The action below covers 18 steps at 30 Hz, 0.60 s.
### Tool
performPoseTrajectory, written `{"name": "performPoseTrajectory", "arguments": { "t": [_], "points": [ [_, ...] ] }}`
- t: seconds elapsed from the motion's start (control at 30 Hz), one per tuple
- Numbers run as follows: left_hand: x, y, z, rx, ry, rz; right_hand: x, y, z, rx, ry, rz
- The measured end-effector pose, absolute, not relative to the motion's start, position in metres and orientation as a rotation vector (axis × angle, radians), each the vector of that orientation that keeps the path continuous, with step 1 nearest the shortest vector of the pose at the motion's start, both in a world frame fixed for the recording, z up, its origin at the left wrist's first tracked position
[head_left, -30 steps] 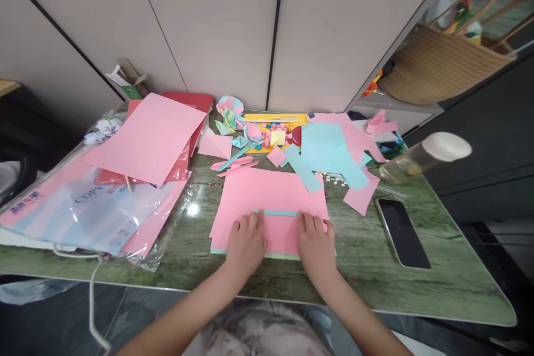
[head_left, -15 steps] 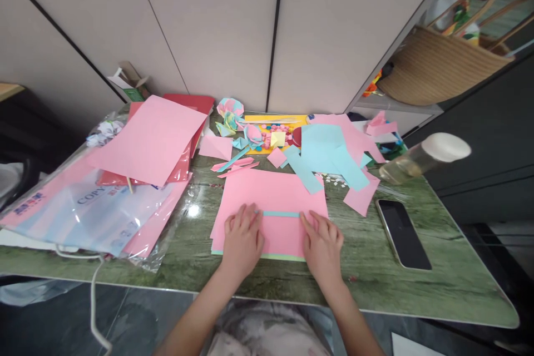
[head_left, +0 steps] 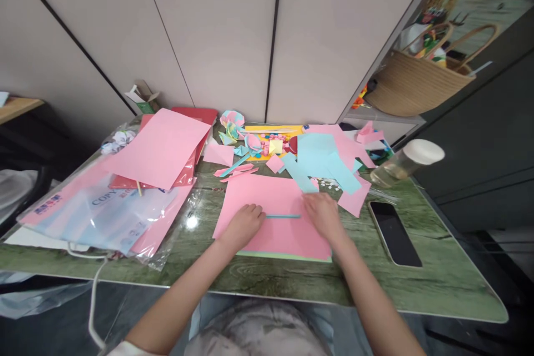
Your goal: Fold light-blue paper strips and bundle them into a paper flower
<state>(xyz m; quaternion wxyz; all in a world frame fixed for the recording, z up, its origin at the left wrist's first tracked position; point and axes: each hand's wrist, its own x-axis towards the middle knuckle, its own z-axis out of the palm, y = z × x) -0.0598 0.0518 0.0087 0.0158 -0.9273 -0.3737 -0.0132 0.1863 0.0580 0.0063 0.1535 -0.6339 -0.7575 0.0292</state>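
A thin blue paper strip (head_left: 282, 216) lies level across a pink paper sheet (head_left: 267, 192), on top of a stack with a green edge at the front. My left hand (head_left: 247, 222) has its fingers curled together over the strip's left end. At the right end is my right hand (head_left: 323, 214), fingers bent and pressed together, thumb side toward the strip. Both ends of the strip are hidden under the fingers. Just beyond my right hand, a cut piece of blue paper (head_left: 301, 175) overlaps the stack's back edge.
Blue sheets (head_left: 317, 150), folded paper flowers (head_left: 232, 122) and a yellow tray (head_left: 267, 129) with small beads are at the back. A phone (head_left: 395, 233) and a clear bottle (head_left: 396, 167) are at right. Plastic-wrapped copy paper (head_left: 104, 217) covers the left side.
The blue strip looks narrower than before. My right hand has shifted up and turned at the strip's right end; my left fingers are more curled. The camera view has shifted slightly.
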Motion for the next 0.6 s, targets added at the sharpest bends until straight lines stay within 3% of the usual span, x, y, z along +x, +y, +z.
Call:
{"name": "performPoseTrajectory", "arguments": {
  "t": [0.23, 0.4, 0.6],
  "points": [
    [-0.107, 0.094, 0.031, -2.415, -1.543, -0.471, 0.194, 0.100, -0.001, -2.107, -1.968, -0.157],
    [-0.130, 0.130, 0.046, -2.237, -1.703, -0.473, 0.191, 0.097, -0.012, -2.100, -1.842, -0.134],
    [-0.110, 0.124, 0.028, -2.262, -1.693, -0.469, 0.198, 0.103, -0.007, -2.023, -1.778, -0.037]
  ]
}}
